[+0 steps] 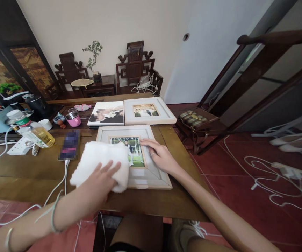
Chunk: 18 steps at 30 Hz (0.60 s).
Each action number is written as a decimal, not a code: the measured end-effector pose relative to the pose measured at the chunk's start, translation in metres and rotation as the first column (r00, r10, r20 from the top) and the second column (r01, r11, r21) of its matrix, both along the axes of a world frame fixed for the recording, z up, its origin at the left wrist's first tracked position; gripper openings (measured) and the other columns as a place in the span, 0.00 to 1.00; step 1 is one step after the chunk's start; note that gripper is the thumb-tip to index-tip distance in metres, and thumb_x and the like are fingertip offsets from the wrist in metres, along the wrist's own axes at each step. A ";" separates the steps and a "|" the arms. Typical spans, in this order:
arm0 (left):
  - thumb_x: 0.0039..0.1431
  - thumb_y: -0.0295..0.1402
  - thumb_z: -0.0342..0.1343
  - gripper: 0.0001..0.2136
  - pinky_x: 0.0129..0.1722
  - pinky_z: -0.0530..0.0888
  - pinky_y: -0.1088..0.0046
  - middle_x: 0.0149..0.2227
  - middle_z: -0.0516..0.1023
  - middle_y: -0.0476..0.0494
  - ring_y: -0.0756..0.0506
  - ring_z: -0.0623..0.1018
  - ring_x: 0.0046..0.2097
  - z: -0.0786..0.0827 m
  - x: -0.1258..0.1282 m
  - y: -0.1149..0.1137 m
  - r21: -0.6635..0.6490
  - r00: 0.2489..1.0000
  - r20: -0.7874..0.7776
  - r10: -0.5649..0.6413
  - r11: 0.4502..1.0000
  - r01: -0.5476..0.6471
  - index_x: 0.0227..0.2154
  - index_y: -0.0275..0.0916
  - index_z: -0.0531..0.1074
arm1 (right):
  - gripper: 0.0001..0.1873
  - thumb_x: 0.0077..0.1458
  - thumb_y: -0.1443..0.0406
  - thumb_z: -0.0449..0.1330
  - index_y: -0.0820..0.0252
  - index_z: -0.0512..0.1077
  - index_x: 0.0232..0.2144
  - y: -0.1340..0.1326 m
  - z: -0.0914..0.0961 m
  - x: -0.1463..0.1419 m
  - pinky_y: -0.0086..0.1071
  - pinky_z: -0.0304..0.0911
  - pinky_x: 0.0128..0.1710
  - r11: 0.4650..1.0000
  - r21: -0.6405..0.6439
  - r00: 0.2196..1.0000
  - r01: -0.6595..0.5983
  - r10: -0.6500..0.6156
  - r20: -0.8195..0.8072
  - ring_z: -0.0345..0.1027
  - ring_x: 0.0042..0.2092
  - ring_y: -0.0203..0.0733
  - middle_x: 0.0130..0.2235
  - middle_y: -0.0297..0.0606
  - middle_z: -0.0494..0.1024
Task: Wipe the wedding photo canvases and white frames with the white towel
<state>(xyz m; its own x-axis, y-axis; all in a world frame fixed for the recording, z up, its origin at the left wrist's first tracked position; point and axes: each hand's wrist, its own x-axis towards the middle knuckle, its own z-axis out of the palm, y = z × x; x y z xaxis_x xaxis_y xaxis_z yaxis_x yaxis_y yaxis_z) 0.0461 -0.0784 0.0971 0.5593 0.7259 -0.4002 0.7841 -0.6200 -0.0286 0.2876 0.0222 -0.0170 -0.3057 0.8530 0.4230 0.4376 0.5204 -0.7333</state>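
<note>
A white fluffy cloth (95, 159) is under my left hand (102, 178), whose fingers press and hold it against the left part of a picture frame (156, 176). That frame lies flat on the table, pale wood around a wide light mat. The cloth covers much of its left side and part of the small photo (137, 155), which shows people on green grass. My right hand (161, 155), with a ring on one finger, rests on the mat at the photo's right edge, fingers stretched out and holding nothing.
Behind lie a second framed photo (164, 109) and a photo panel (106, 119). Left on the wooden table (54, 175) are a phone (70, 145) on a cable, an oil-coloured bottle (44, 136), a power strip (20, 146) and a pink cup (73, 120). A plaid bag (194, 119) sits right.
</note>
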 end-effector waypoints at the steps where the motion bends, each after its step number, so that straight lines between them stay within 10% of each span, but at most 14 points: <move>1: 0.50 0.20 0.57 0.15 0.60 0.62 0.48 0.68 0.50 0.34 0.31 0.54 0.67 0.000 0.002 -0.009 -0.029 1.000 0.009 -0.015 0.999 0.016 0.41 0.36 0.77 | 0.28 0.48 0.77 0.49 0.52 0.76 0.46 0.000 0.000 0.000 0.51 0.56 0.62 1.000 0.001 1.000 -0.001 0.001 0.004 0.65 0.59 0.45 0.54 0.37 0.75; 5: 0.48 0.17 0.55 0.19 0.62 0.58 0.47 0.69 0.46 0.37 0.31 0.50 0.68 -0.018 -0.001 -0.014 0.054 0.994 0.107 -0.025 0.998 0.019 0.43 0.37 0.76 | 0.29 0.48 0.77 0.49 0.51 0.75 0.47 0.000 -0.001 -0.001 0.50 0.55 0.62 1.000 0.009 1.000 -0.006 0.006 -0.004 0.64 0.59 0.44 0.54 0.37 0.75; 10: 0.47 0.15 0.50 0.21 0.64 0.54 0.48 0.68 0.47 0.31 0.31 0.48 0.68 -0.047 -0.010 0.046 0.270 0.987 0.161 0.016 0.961 -0.059 0.44 0.33 0.75 | 0.29 0.47 0.77 0.49 0.52 0.75 0.47 0.000 -0.001 0.000 0.49 0.56 0.62 1.000 0.002 1.000 -0.004 0.004 -0.010 0.65 0.59 0.44 0.54 0.37 0.76; 15: 0.49 0.12 0.44 0.27 0.63 0.55 0.49 0.66 0.50 0.22 0.30 0.49 0.67 -0.046 -0.010 0.110 0.418 0.984 0.145 0.107 0.895 -0.159 0.53 0.29 0.69 | 0.28 0.48 0.76 0.48 0.53 0.75 0.47 0.000 -0.001 0.001 0.49 0.57 0.61 1.000 -0.002 1.000 0.006 -0.006 0.005 0.65 0.59 0.45 0.54 0.39 0.75; 18: 0.50 0.12 0.44 0.26 0.61 0.58 0.48 0.65 0.52 0.23 0.29 0.51 0.67 -0.037 -0.005 0.106 0.377 0.990 0.048 0.129 0.916 -0.138 0.52 0.30 0.70 | 0.28 0.48 0.76 0.49 0.52 0.75 0.47 0.000 -0.001 0.001 0.48 0.57 0.61 1.000 -0.010 1.000 0.007 -0.007 -0.006 0.66 0.59 0.44 0.54 0.36 0.76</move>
